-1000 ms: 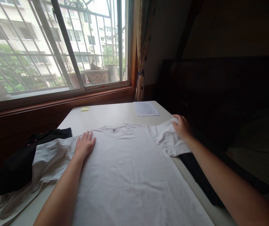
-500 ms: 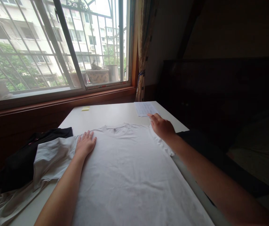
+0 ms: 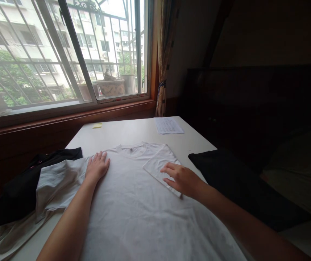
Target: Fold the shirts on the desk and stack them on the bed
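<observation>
A white T-shirt (image 3: pixel 133 203) lies spread on the white table, its collar toward the window. Its right-hand sleeve (image 3: pixel 159 163) is folded inward over the body of the shirt. My left hand (image 3: pixel 98 166) rests flat near the left shoulder, fingers extended. Over the folded sleeve is my right hand (image 3: pixel 178 177), its fingers apart and slightly bent, with nothing gripped in them. Whether its fingertips touch the cloth is hard to tell.
Black clothing (image 3: pixel 16 192) and a crumpled light grey garment (image 3: pixel 60 185) lie at the left. A folded black garment (image 3: pixel 242 185) is at the right. Toward the back of the table (image 3: pixel 125 128) are printed papers (image 3: pixel 168 125) and a yellow sticky note (image 3: pixel 97 125).
My right hand has moved inward and nearer, and the right-hand sleeve has gone from hanging outward to lying folded on the shirt. My left hand stays in place.
</observation>
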Demonstrator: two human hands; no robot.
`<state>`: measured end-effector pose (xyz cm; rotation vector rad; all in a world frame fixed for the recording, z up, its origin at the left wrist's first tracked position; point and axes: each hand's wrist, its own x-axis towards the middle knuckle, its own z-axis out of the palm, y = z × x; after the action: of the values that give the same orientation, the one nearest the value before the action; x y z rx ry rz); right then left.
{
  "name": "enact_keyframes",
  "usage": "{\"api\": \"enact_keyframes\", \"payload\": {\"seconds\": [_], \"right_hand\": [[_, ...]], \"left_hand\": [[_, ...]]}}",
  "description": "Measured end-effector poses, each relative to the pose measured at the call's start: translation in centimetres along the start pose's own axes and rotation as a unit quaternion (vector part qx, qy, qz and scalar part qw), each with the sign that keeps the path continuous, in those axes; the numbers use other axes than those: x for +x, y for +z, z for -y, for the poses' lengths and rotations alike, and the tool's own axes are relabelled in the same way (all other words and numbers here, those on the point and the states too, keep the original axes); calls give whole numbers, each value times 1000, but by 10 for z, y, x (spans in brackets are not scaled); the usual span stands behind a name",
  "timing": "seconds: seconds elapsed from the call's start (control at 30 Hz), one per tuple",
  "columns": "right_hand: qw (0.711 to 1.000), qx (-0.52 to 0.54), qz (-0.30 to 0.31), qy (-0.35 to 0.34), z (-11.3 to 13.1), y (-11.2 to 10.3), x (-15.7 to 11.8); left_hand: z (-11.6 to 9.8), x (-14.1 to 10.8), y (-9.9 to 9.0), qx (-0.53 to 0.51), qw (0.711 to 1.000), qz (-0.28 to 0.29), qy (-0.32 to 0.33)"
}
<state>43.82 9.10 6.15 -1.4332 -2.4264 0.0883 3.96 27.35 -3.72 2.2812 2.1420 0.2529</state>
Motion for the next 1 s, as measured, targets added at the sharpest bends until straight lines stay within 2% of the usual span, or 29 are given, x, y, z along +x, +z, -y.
{"api": "enact_keyframes", "payload": {"seconds": [0.1, 0.2, 0.33, 0.43, 0.53, 0.67, 0.77, 0.87, 1.0], "right_hand": [[999, -49, 1, 25, -23, 4, -36], [995, -82, -27, 46, -45, 12, -66], [984, -131, -71, 102, -63, 22, -86], [975, -153, -86, 139, -69, 26, -89], [973, -153, -89, 150, -72, 30, -87], [973, -134, -106, 157, -75, 36, -85], [968, -99, -136, 188, -77, 42, -85], [956, -64, -166, 234, -79, 49, -85], [951, -40, -149, 268, -82, 54, -83]], "left_hand": [[-1, -4, -6, -17, 1000, -21, 12], [-8, -6, -16, -43, 997, -53, 25], [-41, -9, -28, -92, 990, -84, 68], [-85, -14, -29, -136, 979, -68, 139], [-133, -20, -21, -180, 961, -26, 207], [-181, -25, -8, -232, 940, 20, 250], [-202, -24, -4, -265, 930, 44, 249], [-212, -18, -5, -290, 927, 69, 229], [-214, -9, -8, -318, 926, 96, 180]]}}
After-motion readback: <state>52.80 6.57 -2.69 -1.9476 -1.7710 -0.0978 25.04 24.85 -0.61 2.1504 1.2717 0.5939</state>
